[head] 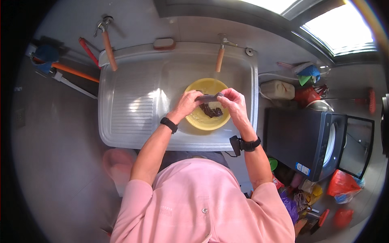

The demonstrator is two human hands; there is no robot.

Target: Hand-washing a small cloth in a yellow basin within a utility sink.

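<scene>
A small dark grey cloth item [208, 98], perhaps a sock, stretches between my hands. My left hand [189, 102] grips one end, and the fingers of my right hand [234, 103] pinch the other. Below it sits a yellow plastic basin [199, 125] with some water in it. A dark wet cloth [211, 111] lies bunched in that water. The basin stands in the bowl of a pale grey laundry sink [179, 66]. Above its far rim hangs a tap [224, 39] with an orange hose end [220, 59], and a thin stream seems to fall from it.
Left of the basin is a ribbed washboard surface [132, 115]. A second tap hose [108, 50] hangs over the sink's far left corner. A scrub brush [164, 44] lies on the back rim. To the right stands a dark washing machine [293, 142], its door [356, 145] swung out.
</scene>
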